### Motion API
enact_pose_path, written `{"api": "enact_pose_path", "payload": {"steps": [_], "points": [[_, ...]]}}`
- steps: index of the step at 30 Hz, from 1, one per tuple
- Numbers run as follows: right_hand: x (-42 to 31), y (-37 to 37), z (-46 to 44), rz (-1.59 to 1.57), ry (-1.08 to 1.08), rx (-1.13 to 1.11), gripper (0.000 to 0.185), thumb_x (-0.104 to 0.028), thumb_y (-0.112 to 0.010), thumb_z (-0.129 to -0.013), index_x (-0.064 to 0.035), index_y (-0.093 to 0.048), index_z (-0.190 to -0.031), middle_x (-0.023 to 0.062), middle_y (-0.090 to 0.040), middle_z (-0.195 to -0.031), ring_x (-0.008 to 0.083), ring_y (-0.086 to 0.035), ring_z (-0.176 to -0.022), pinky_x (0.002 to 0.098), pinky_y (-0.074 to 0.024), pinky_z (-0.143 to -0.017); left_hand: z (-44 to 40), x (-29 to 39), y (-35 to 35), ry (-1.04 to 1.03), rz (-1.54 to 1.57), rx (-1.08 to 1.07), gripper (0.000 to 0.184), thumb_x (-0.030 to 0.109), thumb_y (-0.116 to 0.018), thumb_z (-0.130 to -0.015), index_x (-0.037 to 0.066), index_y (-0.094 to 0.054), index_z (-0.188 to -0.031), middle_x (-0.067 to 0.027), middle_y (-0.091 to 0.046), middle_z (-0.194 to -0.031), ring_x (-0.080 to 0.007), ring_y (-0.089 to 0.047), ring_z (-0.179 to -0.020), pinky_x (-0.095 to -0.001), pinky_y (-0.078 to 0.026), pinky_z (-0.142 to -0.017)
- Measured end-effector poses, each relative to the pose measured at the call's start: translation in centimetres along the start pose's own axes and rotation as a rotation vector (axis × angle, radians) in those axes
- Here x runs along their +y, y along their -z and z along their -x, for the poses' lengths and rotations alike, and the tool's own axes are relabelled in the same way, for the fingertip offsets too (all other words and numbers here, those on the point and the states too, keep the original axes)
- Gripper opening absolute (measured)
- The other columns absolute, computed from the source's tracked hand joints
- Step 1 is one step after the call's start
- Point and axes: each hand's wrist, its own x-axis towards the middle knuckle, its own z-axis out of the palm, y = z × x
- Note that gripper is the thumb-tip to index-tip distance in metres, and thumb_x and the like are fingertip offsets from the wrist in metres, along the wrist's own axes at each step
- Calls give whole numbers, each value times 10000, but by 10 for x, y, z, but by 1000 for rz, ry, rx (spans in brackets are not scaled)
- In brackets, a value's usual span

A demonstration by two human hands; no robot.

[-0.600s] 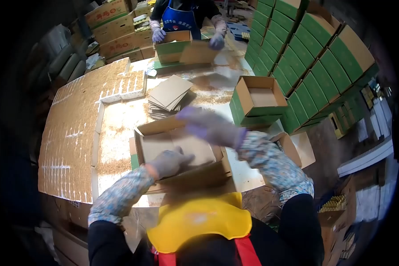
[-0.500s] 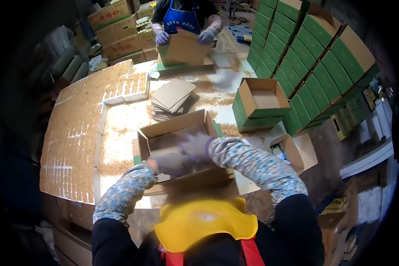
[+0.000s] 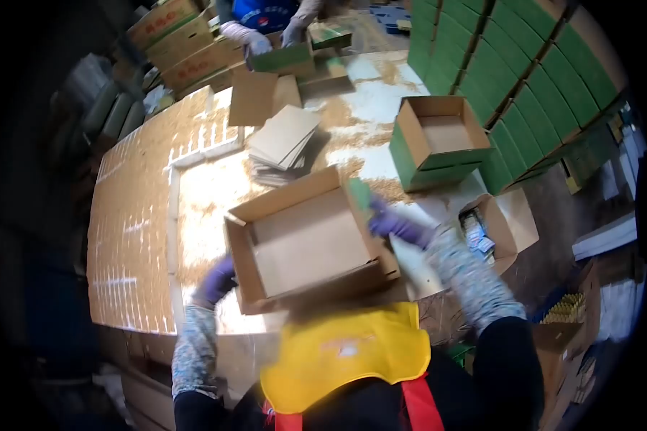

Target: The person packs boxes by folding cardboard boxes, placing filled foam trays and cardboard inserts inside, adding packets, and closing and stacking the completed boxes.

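An open cardboard box [image 3: 309,241] with a flat bottom and nothing inside stands at the near edge of the table, tilted slightly in view. My left hand [image 3: 217,280], in a purple glove, is against its left wall, the fingers partly hidden by the box. On the right, my right hand [image 3: 399,224] is at the box's green outer side, gloved in purple and blurred; its fingertips are hard to make out. Behind the box lies a pile of flat cardboard sheets [image 3: 286,140].
Stacked green-sided boxes [image 3: 438,136] stand right of centre, near a tall wall of green boxes [image 3: 510,72]. A carton with small packets [image 3: 478,233] sits at right. Sawdust-topped white trays [image 3: 136,215] cover the left. Across the table, a co-worker's gloved hands [image 3: 255,43] handle another box.
My hands have moved out of the box to its two sides, and its inner bottom now shows. The co-worker's box and cardboard have shifted left.
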Motion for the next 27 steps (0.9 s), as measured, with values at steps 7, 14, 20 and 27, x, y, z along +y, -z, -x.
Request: {"api": "enact_pose_path", "payload": {"steps": [7,14,20,27], "points": [[85,-17,-4,590,83,311,922,-542,-696,-774,75,-377,-1381,278,-496,-1326,380,-448,-1260,397,-326,-1073,-78,-47,-46,-190,-115,-107,227,309,-479,-1000,102,-504,-909,36,-444,-878,-73,-410,-795,-258,-352,-693],[28,276,31,261,605,1329,290,-280,-514,-941,-27,-636,-1017,157,-666,-1041,245,-626,-990,343,-496,-865,-172,37,-165,-393,172,2,524,332,-487,-1000,-13,-433,-1392,-96,-499,-1399,-208,-470,-1276,-368,-351,-1096],[172,410,-16,749,18,913,333,-232,-572,-896,-52,-610,-1173,136,-658,-1096,256,-632,-935,361,-495,-867,-264,101,-335,-496,66,-489,584,343,-536,-975,-36,-392,-1395,-128,-473,-1398,-221,-457,-1278,-357,-345,-1103],[153,420,5,422,181,1122,301,-195,-542,-910,-11,-591,-1143,180,-642,-1102,344,-640,-934,403,-517,-814,-309,108,-443,-73,-955,-323,746,695,-517,-849,-31,-585,-1003,-86,-607,-727,-198,-588,-521,-343,-483,-446]]}}
